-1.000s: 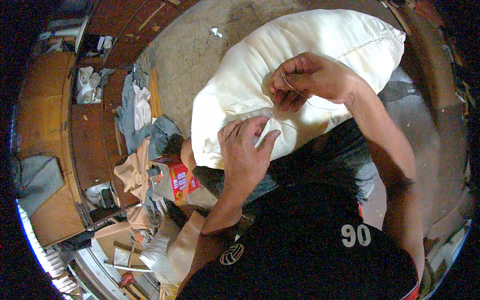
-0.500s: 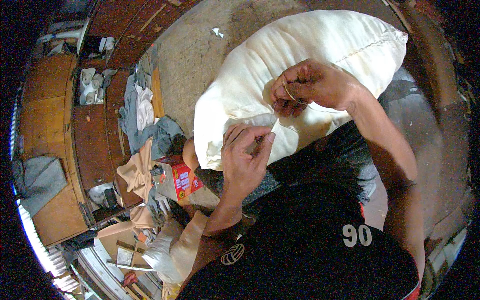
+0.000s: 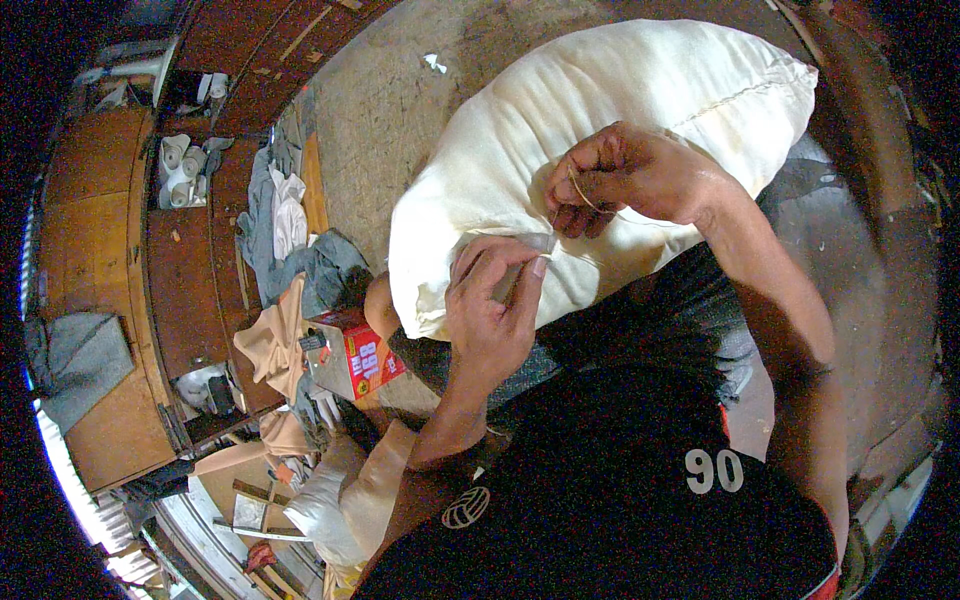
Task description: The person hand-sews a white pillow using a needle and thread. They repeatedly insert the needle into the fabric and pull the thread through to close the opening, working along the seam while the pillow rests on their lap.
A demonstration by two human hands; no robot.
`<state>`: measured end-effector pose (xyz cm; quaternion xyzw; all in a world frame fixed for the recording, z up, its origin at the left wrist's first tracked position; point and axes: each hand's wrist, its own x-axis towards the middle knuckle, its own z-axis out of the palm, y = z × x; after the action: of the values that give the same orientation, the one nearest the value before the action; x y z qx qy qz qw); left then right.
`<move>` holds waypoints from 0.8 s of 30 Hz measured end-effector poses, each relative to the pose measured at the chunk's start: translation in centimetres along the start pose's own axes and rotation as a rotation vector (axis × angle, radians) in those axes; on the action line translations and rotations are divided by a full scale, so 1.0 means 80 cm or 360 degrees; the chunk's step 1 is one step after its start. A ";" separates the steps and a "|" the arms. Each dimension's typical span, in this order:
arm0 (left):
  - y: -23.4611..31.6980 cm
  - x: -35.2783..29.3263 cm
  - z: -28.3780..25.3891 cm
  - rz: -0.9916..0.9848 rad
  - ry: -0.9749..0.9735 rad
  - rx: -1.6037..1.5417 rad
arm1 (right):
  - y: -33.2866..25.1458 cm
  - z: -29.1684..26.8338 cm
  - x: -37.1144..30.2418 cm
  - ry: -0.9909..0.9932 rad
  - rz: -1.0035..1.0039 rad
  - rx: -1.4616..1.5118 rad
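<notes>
A plump off-white pillow (image 3: 510, 130) lies across my lap, with a seam running toward its far right corner. My left hand (image 3: 495, 300) is closed at the near side, thumb and forefinger pinching the edge of the pillow's fabric. Just beyond it, my right hand (image 3: 625, 180) is closed over the pillow, fingertips drawn together. A pale thread (image 3: 577, 188) loops over those fingers. Whether a needle sits between the fingertips is too small to tell. A short gap separates the two hands.
Left of the pillow stand a red and grey box (image 3: 365, 360) and a heap of grey cloth (image 3: 320, 275). Wooden cabinets (image 3: 100, 190) with open compartments line the left side. A white scrap (image 3: 434, 64) lies on the worn brown floor (image 3: 375, 110).
My right hand has shifted slightly to the right and down. The fabric edge pinched by my left hand now stands up less. The pillow has hardly moved.
</notes>
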<state>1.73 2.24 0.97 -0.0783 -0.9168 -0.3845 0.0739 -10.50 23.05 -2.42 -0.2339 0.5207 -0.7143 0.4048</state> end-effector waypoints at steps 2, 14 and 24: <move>-0.001 0.001 0.002 0.0001 0.0002 -0.0006 | 0.004 -0.003 0.002 -0.0024 0.0013 0.0004; -0.008 -0.002 0.014 -0.0053 0.0026 -0.0088 | 0.007 -0.006 0.003 -0.0097 -0.0043 0.0015; -0.006 0.001 0.021 -0.0105 0.0044 -0.0140 | 0.012 -0.010 0.003 -0.0074 -0.0062 0.0069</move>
<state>1.44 3.11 -0.51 -0.0459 -0.9000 -0.4277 0.0704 -10.94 23.19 -3.63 -0.2518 0.4910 -0.7275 0.4078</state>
